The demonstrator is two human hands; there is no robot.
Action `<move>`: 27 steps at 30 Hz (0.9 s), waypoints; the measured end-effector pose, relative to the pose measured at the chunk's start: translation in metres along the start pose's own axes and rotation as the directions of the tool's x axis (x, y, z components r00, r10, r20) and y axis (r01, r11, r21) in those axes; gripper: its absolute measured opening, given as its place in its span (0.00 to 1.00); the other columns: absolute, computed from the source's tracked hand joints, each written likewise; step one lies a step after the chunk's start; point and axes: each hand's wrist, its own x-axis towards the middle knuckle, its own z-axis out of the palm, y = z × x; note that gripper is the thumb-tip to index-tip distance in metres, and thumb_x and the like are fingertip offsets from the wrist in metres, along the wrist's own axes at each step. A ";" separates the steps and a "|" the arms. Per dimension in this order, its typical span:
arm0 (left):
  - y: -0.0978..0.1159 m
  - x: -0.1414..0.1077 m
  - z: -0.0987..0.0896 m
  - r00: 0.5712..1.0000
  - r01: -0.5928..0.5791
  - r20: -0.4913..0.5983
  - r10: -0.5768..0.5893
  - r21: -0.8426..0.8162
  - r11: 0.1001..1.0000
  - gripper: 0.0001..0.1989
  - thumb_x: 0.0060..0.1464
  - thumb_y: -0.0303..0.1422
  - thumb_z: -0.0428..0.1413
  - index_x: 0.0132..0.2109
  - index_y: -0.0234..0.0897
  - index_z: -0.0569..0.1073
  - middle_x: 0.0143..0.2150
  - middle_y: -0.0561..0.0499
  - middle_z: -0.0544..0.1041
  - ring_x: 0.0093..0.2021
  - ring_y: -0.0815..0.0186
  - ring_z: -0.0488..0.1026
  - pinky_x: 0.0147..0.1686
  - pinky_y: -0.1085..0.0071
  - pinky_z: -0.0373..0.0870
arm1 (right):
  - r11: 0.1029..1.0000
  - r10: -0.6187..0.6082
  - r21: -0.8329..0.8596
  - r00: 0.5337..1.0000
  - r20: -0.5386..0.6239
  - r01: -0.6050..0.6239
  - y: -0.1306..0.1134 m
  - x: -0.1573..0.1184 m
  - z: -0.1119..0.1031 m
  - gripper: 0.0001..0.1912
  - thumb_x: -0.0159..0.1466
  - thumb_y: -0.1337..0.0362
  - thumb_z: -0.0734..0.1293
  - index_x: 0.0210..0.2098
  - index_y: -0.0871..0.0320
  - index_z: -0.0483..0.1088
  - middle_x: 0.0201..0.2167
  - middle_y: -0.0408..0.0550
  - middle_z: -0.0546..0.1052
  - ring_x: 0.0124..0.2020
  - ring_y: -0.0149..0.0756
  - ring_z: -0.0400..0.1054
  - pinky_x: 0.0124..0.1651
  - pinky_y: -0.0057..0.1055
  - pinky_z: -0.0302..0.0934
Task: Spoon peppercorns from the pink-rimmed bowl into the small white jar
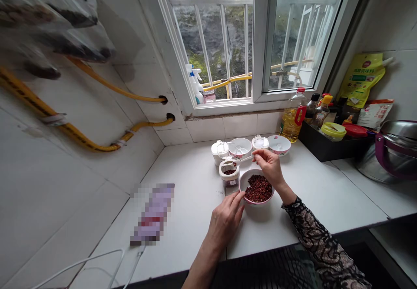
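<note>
A white bowl with a pink rim (pixel 257 202) holds a heap of dark red dried grains (pixel 259 189). My left hand (pixel 227 215) touches the bowl's left rim with its fingertips, fingers close together. Above the bowl, my right hand (pixel 269 165) pinches the handle of a small white spoon (pixel 243 160). The spoon's tip carries a few red grains and is over the opening of a small white-rimmed jar (pixel 229 178), which has red grains inside. Behind stand two lidded white jars (pixel 219 149) (pixel 260 142) and two white bowls (pixel 240 153) (pixel 279 145).
An oil bottle (pixel 292 117) stands beside a black box (pixel 317 143) of condiments at the right. A metal pot (pixel 387 154) is farther right. A pixelated purple object (pixel 156 213) with a white cable (pixel 135 265) lies left. The counter's front edge is near my forearms.
</note>
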 end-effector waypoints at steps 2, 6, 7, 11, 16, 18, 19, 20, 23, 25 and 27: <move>0.000 0.001 0.000 1.000 0.000 0.000 0.000 0.001 1.000 0.18 0.63 0.25 0.49 0.59 0.38 0.64 0.48 0.43 0.78 0.48 0.61 0.78 0.44 0.68 0.77 | 0.979 -0.149 -0.131 0.988 0.051 0.155 -0.003 -0.006 0.008 0.08 0.62 0.64 0.64 0.35 0.57 0.75 0.29 0.48 0.78 0.31 0.37 0.71 0.39 0.34 0.66; 0.001 0.001 -0.001 1.000 -0.006 -0.004 0.006 0.003 1.000 0.17 0.64 0.26 0.48 0.59 0.37 0.65 0.48 0.43 0.78 0.48 0.61 0.78 0.44 0.68 0.78 | 0.911 -0.294 -0.258 0.944 0.148 0.323 -0.006 -0.013 0.012 0.09 0.64 0.67 0.62 0.35 0.55 0.75 0.32 0.50 0.79 0.35 0.39 0.71 0.44 0.37 0.65; 0.001 0.001 -0.001 1.000 -0.006 0.001 0.006 0.003 1.000 0.17 0.64 0.26 0.48 0.59 0.37 0.65 0.48 0.43 0.78 0.48 0.61 0.78 0.44 0.68 0.78 | 0.909 -0.297 -0.263 0.945 0.138 0.323 -0.007 -0.013 0.009 0.09 0.64 0.67 0.62 0.35 0.55 0.75 0.31 0.50 0.79 0.35 0.39 0.71 0.45 0.37 0.65; 0.001 0.001 -0.001 1.000 0.000 0.006 0.000 0.004 1.000 0.17 0.64 0.26 0.48 0.59 0.37 0.65 0.49 0.43 0.78 0.48 0.61 0.77 0.45 0.68 0.77 | 0.949 -0.209 -0.226 0.976 0.065 0.219 -0.004 -0.007 -0.012 0.07 0.62 0.66 0.63 0.34 0.57 0.75 0.28 0.47 0.78 0.30 0.36 0.71 0.39 0.33 0.65; 0.000 -0.001 -0.001 1.000 -0.005 0.004 0.005 0.009 1.000 0.17 0.65 0.26 0.48 0.59 0.37 0.64 0.49 0.43 0.78 0.48 0.61 0.77 0.44 0.68 0.77 | 0.962 -0.076 -0.236 0.966 0.245 0.135 0.005 0.000 -0.034 0.08 0.59 0.69 0.63 0.30 0.59 0.75 0.22 0.44 0.76 0.25 0.33 0.68 0.31 0.29 0.62; 0.000 -0.001 -0.001 1.000 -0.003 0.009 0.003 0.009 1.000 0.17 0.64 0.26 0.48 0.59 0.37 0.64 0.48 0.43 0.78 0.48 0.61 0.77 0.44 0.68 0.77 | 0.940 -0.052 -0.306 0.947 0.316 0.153 0.008 0.000 -0.035 0.09 0.57 0.71 0.63 0.30 0.59 0.75 0.24 0.45 0.78 0.25 0.32 0.68 0.31 0.28 0.61; 0.000 -0.001 -0.001 1.000 -0.001 0.011 0.001 0.007 1.000 0.17 0.64 0.26 0.48 0.59 0.37 0.64 0.48 0.43 0.78 0.48 0.61 0.77 0.44 0.68 0.77 | 0.922 -0.052 -0.345 0.939 0.341 0.176 0.009 0.000 -0.035 0.09 0.57 0.72 0.63 0.30 0.58 0.76 0.25 0.45 0.78 0.26 0.33 0.69 0.31 0.28 0.61; 0.000 -0.001 -0.001 1.000 0.002 0.012 -0.002 0.004 1.000 0.18 0.64 0.26 0.48 0.59 0.37 0.64 0.48 0.44 0.78 0.48 0.62 0.77 0.44 0.68 0.77 | 0.901 -0.056 -0.384 0.931 0.360 0.202 0.010 -0.001 -0.033 0.10 0.57 0.72 0.63 0.30 0.58 0.76 0.26 0.46 0.79 0.27 0.33 0.69 0.33 0.29 0.61; 0.000 0.000 -0.001 1.000 0.007 0.015 -0.007 -0.005 1.000 0.19 0.63 0.25 0.49 0.60 0.38 0.64 0.48 0.44 0.78 0.47 0.62 0.78 0.44 0.69 0.77 | 0.848 -0.058 -0.465 0.917 0.395 0.254 0.012 -0.004 -0.028 0.11 0.57 0.73 0.63 0.31 0.57 0.77 0.29 0.48 0.80 0.32 0.36 0.71 0.39 0.31 0.62; 0.000 0.000 -0.001 1.000 0.008 0.015 -0.008 -0.004 1.000 0.19 0.63 0.25 0.49 0.59 0.38 0.64 0.48 0.44 0.78 0.47 0.62 0.78 0.43 0.69 0.77 | 0.854 -0.029 -0.458 0.901 0.432 0.247 0.013 -0.006 -0.025 0.12 0.57 0.74 0.63 0.31 0.57 0.77 0.29 0.48 0.81 0.33 0.36 0.72 0.40 0.31 0.63; 0.000 0.000 0.000 1.000 0.011 0.016 -0.011 -0.003 1.000 0.19 0.63 0.25 0.50 0.60 0.38 0.64 0.48 0.44 0.78 0.47 0.61 0.78 0.43 0.69 0.77 | 0.882 0.016 -0.424 0.886 0.463 0.205 0.013 -0.007 -0.024 0.13 0.56 0.75 0.62 0.30 0.57 0.77 0.28 0.46 0.80 0.30 0.34 0.72 0.38 0.29 0.62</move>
